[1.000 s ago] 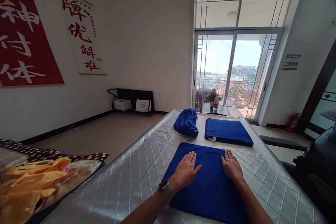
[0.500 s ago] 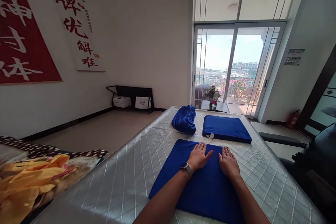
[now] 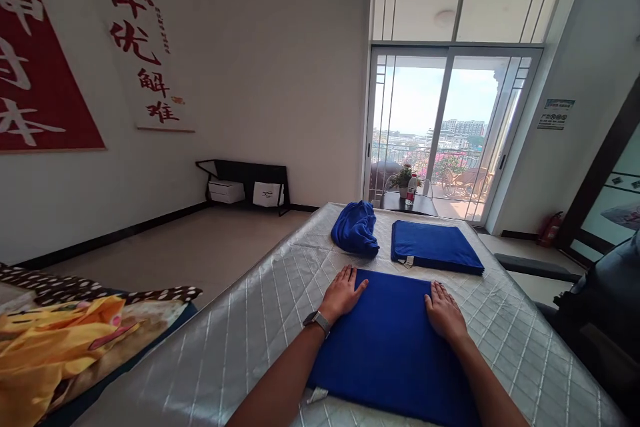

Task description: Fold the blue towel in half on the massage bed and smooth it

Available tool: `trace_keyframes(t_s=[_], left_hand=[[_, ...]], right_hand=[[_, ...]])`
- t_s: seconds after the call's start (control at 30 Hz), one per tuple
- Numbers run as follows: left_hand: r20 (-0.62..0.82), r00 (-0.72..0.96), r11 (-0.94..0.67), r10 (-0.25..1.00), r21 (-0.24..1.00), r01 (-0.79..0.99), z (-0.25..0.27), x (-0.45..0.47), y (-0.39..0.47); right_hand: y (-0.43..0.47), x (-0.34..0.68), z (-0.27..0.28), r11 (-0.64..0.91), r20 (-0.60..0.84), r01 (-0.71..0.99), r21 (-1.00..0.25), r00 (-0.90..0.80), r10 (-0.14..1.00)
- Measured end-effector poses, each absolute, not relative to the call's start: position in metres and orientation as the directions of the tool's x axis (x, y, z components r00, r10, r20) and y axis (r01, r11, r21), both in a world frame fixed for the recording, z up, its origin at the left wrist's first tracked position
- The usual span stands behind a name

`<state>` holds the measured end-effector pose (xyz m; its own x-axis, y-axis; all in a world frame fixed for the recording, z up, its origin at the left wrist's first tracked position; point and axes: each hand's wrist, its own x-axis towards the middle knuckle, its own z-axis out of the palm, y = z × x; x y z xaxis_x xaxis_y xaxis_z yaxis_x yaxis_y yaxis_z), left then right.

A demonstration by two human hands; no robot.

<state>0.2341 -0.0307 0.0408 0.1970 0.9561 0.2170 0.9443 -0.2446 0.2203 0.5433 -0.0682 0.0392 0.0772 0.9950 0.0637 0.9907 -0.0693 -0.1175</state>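
A folded blue cloth [image 3: 390,340] lies flat on a silver quilted surface, with a small white tag [image 3: 318,393] showing at its near left corner. My left hand [image 3: 343,293], with a watch on the wrist, rests flat over the cloth's far left edge, thumb spread. On the far right edge lies my right hand [image 3: 447,312], palm down with fingers stretched out. Neither hand grips anything. Just beyond sits a neat stack of folded blue cloth [image 3: 437,245], also tagged. Left of that stack is a crumpled blue cloth [image 3: 356,228].
The silver quilted cover [image 3: 240,340] spreads around the cloths. Yellow printed fabric [image 3: 65,340] lies at the left. A small table [image 3: 420,205] with a bottle [image 3: 411,189] and potted plant stands beyond the far edge, before sliding glass doors. A dark bag-like object [image 3: 605,307] is at right.
My left hand has slid left from the middle of the cloth to its left edge. That side now looks straighter and narrower, and the tag shows. My right hand stays at the right edge.
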Motion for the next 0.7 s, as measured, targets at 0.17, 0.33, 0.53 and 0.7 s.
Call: trace_keyframes(t_s=[0.17,0.33,0.53,0.7], left_hand=[[0.223,0.186,-0.240,0.957,0.247,0.939,0.039,0.234,-0.029],[0.208,0.185,-0.234,0.960,0.241,0.942,0.039,0.234,-0.029],[0.224,0.183,-0.235,0.957,0.233,0.944,0.039,0.234,-0.029],[0.211,0.188,-0.232,0.959,0.205,0.951,0.040,0.236,-0.030]], right_hand=[[-0.069,0.541,0.050,-0.069,0.037,0.993,-0.093,0.073,0.997],[-0.068,0.538,0.052,-0.047,0.044,0.994,-0.102,0.052,0.998],[-0.066,0.540,0.047,-0.051,0.036,0.990,-0.128,0.056,0.998],[-0.065,0.544,0.046,-0.045,0.024,0.988,-0.145,0.049,0.998]])
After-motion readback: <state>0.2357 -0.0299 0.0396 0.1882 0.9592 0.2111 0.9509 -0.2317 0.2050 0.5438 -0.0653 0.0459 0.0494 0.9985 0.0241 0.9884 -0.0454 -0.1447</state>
